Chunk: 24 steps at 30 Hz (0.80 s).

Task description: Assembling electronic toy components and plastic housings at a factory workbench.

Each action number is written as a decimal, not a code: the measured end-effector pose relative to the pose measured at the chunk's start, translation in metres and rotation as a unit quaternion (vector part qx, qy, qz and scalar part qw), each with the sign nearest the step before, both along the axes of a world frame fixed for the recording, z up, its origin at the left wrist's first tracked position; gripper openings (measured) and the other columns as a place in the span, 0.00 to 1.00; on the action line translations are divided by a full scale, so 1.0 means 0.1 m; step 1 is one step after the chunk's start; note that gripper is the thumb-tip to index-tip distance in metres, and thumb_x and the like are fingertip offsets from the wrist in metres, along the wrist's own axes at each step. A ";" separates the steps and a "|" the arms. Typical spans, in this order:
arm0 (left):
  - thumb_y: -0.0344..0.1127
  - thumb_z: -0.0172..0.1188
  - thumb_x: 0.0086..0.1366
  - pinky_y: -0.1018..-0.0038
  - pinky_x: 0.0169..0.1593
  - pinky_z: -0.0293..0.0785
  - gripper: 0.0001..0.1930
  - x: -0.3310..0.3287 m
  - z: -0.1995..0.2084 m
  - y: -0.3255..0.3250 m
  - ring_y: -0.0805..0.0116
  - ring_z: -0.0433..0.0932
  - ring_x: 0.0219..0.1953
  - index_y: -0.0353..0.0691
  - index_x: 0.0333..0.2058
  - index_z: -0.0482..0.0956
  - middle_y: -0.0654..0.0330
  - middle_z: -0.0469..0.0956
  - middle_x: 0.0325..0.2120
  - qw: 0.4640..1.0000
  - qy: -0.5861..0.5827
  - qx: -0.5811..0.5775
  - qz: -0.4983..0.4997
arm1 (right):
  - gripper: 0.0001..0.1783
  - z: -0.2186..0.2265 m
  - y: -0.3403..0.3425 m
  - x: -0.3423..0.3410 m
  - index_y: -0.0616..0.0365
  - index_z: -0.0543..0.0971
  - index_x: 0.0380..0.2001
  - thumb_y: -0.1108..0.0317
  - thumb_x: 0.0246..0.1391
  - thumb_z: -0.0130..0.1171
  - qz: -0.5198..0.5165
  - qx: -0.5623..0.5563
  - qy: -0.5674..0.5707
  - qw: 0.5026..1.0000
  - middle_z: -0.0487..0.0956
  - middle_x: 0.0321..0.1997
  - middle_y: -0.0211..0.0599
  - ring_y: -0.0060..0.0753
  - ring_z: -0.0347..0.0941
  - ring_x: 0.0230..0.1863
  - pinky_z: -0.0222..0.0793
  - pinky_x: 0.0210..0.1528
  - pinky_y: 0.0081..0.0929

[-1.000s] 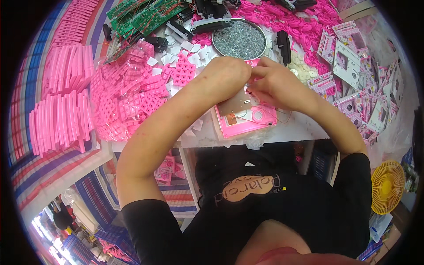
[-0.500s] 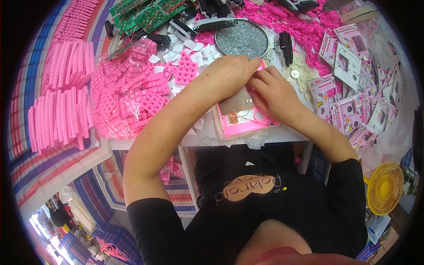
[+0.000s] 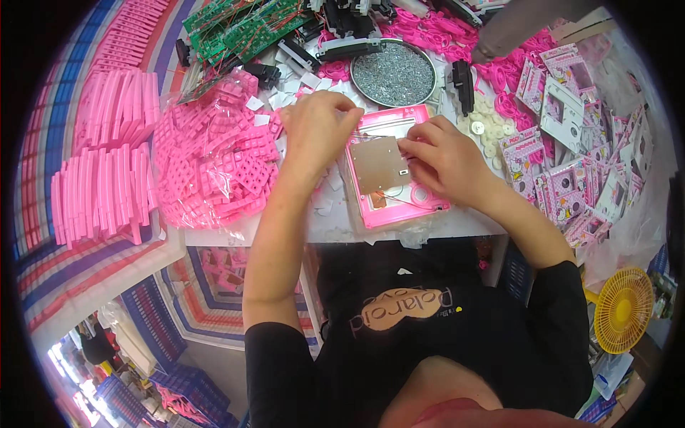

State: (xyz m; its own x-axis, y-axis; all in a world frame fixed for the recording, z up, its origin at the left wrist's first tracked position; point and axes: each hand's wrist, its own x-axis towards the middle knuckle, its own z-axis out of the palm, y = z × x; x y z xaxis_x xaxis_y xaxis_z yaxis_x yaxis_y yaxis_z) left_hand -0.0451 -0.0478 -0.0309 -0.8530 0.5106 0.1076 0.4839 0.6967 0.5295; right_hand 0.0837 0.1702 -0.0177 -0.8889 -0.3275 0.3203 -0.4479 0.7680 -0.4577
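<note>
A pink plastic casing [image 3: 399,220] lies open on the work table in front of me, on clear plastic wrap. A greyish-brown circuit board [image 3: 377,165] with thin wires sits inside it, a little askew. My right hand [image 3: 444,162] pinches the board's right edge, fingertips bent over it. My left hand [image 3: 320,132] is beside the casing's upper left corner, over the white paper pieces [image 3: 327,187]. Its fingers curl down and away, so whether it holds anything is hidden.
A round tray of small screws [image 3: 394,71] stands behind the casing. Pink keypads [image 3: 214,153] fill a bag at left. Green circuit boards [image 3: 246,32] lie at the back. A grey tapered tool [image 3: 528,28] hangs in at upper right, above pink straps. Printed panels [image 3: 564,178] are heaped at right.
My left hand has moved left, off the casing's far edge, uncovering the board and casing. My right hand stays at the board's edge. The grey tool has come into view at upper right.
</note>
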 end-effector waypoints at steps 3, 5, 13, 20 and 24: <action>0.39 0.66 0.61 0.65 0.44 0.73 0.10 0.10 -0.04 0.04 0.58 0.81 0.36 0.41 0.36 0.86 0.58 0.85 0.33 0.990 0.113 0.073 -0.027 | 0.12 0.02 0.08 -0.10 0.54 0.82 0.40 0.69 0.51 0.64 -0.015 -0.047 0.020 0.999 0.79 0.39 0.37 0.43 0.75 0.44 0.75 0.42 0.38; 0.33 0.66 0.61 0.67 0.44 0.73 0.07 0.21 -0.01 0.08 0.59 0.81 0.35 0.40 0.38 0.86 0.58 0.85 0.33 0.978 0.111 0.172 -0.044 | 0.11 0.09 0.05 -0.28 0.55 0.82 0.40 0.67 0.52 0.63 -0.039 -0.086 0.060 0.994 0.79 0.38 0.38 0.45 0.77 0.42 0.75 0.42 0.39; 0.28 0.66 0.60 0.65 0.39 0.72 0.08 0.59 0.00 0.16 0.65 0.78 0.27 0.38 0.39 0.84 0.58 0.83 0.31 0.915 -0.101 0.389 0.045 | 0.10 0.05 -0.13 -0.50 0.64 0.81 0.40 0.70 0.57 0.63 0.008 -0.211 -0.113 0.971 0.81 0.31 0.41 0.35 0.78 0.25 0.73 0.30 0.28; 0.28 0.69 0.60 0.74 0.40 0.70 0.05 0.55 -0.09 0.02 0.73 0.76 0.29 0.37 0.35 0.85 0.63 0.83 0.30 0.969 -0.044 0.242 -0.004 | 0.08 0.02 -0.17 -0.30 0.58 0.80 0.36 0.67 0.55 0.64 -0.048 -0.100 0.010 0.994 0.82 0.34 0.38 0.43 0.80 0.34 0.75 0.35 0.38; 0.32 0.71 0.57 0.67 0.44 0.64 0.04 0.56 -0.06 0.06 0.67 0.74 0.24 0.42 0.31 0.84 0.64 0.80 0.24 0.971 0.048 0.235 -0.018 | 0.12 0.04 -0.24 -0.15 0.59 0.81 0.42 0.71 0.54 0.65 -0.063 -0.149 0.017 0.987 0.81 0.34 0.37 0.36 0.77 0.30 0.72 0.32 0.31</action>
